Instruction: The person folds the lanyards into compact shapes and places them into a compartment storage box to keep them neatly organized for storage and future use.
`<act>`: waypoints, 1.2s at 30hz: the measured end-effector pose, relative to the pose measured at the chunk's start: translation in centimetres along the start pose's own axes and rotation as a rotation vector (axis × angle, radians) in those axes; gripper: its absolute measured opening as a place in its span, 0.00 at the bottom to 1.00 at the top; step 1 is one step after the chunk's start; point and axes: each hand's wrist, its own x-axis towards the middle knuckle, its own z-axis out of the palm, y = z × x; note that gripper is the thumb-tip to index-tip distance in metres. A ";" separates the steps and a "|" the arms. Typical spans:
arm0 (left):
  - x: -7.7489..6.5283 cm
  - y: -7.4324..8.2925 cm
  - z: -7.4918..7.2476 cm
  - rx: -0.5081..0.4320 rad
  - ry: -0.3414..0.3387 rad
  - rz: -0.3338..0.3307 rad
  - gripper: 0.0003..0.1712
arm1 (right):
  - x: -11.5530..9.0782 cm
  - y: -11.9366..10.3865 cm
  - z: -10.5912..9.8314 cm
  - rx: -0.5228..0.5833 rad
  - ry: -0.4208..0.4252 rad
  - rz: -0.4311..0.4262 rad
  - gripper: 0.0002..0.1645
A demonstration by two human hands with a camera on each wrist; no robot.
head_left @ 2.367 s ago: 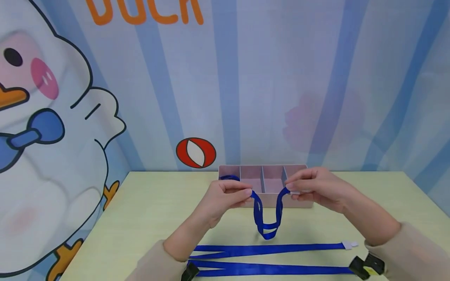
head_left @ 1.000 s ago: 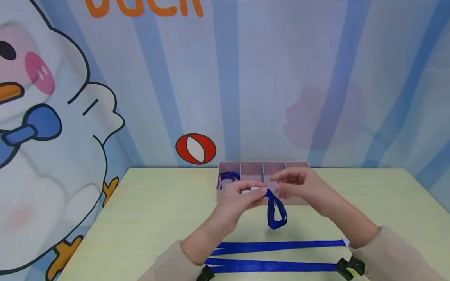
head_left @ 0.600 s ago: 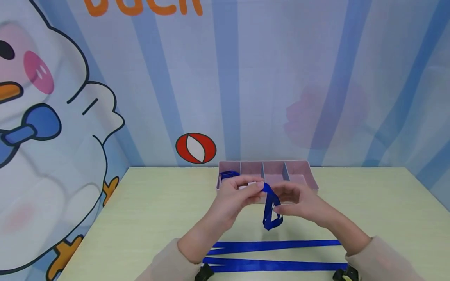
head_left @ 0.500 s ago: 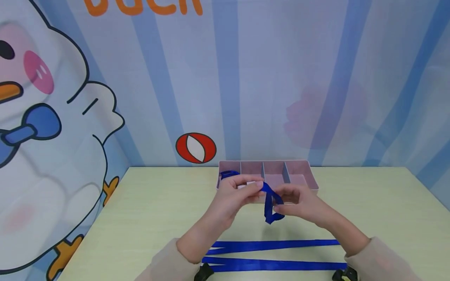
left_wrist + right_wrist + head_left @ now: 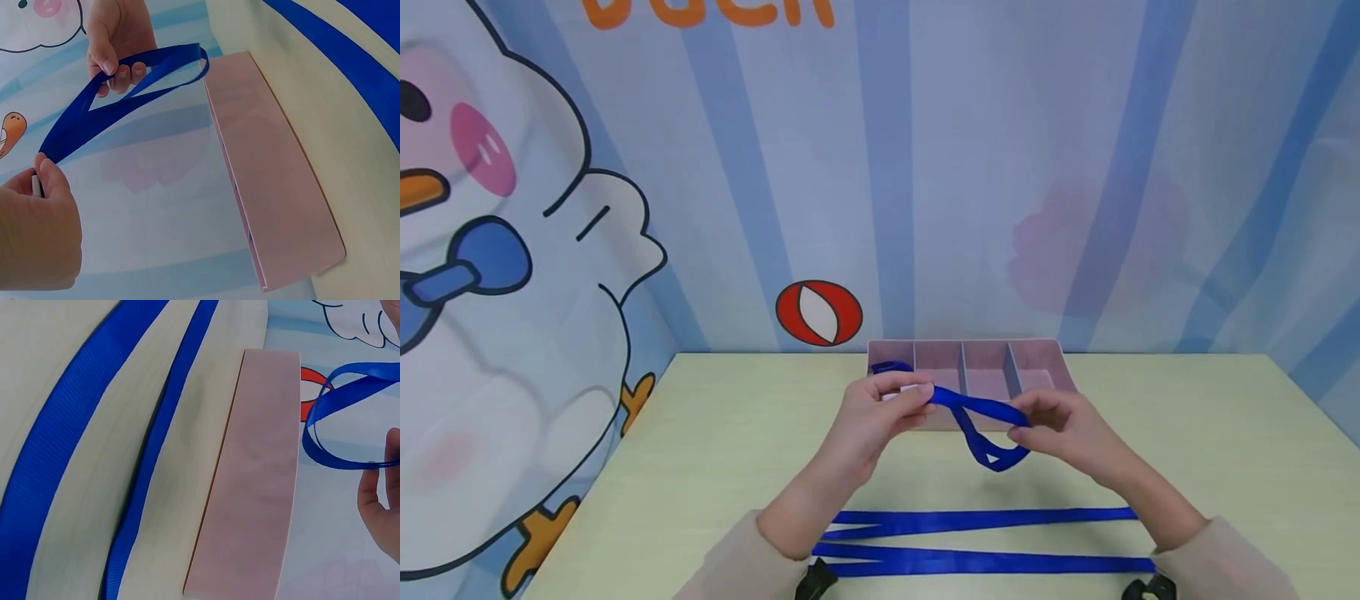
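Note:
My left hand pinches one end of a blue lanyard between thumb and fingers. A sliver of its white clip shows in the left wrist view. My right hand pinches the folded strap further right, thumb below and fingers above. Between the two hands the strap is stretched, and a loose loop hangs under it. Both hands are in the air in front of a pink divided box. Another blue lanyard lies coiled in the box's leftmost compartment, partly hidden behind my left hand.
Two more blue lanyards lie stretched across the table near me, a farther one and a nearer one. Their right ends are hidden by my right arm. Behind the pale table hangs a printed backdrop.
The hands came together, the loop hanging from the left hand. Since then my right hand has taken hold of the strap and moved right, the left hand moving left, drawing it out.

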 end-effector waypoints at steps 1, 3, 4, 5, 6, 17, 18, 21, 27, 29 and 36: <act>0.0 0.0 -0.1 0.001 0.001 -0.002 0.16 | -0.1 0.0 -0.1 -0.008 0.023 -0.011 0.10; 0.0 0.0 -0.2 0.001 0.004 -0.005 0.16 | -0.2 0.0 -0.2 -0.030 0.078 -0.036 0.11; 0.0 0.1 -0.2 0.000 0.005 -0.005 0.16 | -0.2 0.0 -0.2 -0.045 0.108 -0.053 0.12; 0.0 0.1 -0.3 -0.003 0.005 -0.005 0.16 | -0.3 0.0 -0.2 -0.062 0.136 -0.076 0.13; 0.0 0.1 -0.4 -0.005 0.006 -0.004 0.16 | -0.4 0.0 -0.3 -0.072 0.164 -0.100 0.14; 0.1 0.0 -1.3 -0.025 0.038 0.004 0.15 | -1.3 0.1 -1.1 -0.164 0.234 -0.268 0.11; 0.1 0.0 -1.4 -0.025 0.039 0.004 0.15 | -1.4 0.1 -1.2 -0.167 0.228 -0.268 0.11; 0.1 0.1 -1.5 -0.024 0.045 0.005 0.15 | -1.6 0.3 -1.5 -0.156 0.199 -0.273 0.10; 0.3 0.0 -2.0 -0.011 0.072 -0.007 0.14 | -2.0 0.5 -2.4 -0.098 0.157 -0.248 0.11; 0.3 0.0 -2.1 -0.004 0.080 -0.010 0.14 | -2.1 0.4 -2.6 -0.100 0.155 -0.239 0.13; 0.4 -0.7 -2.3 0.019 0.086 -0.043 0.15 | -2.1 0.0 -2.7 -0.205 0.300 -0.166 0.16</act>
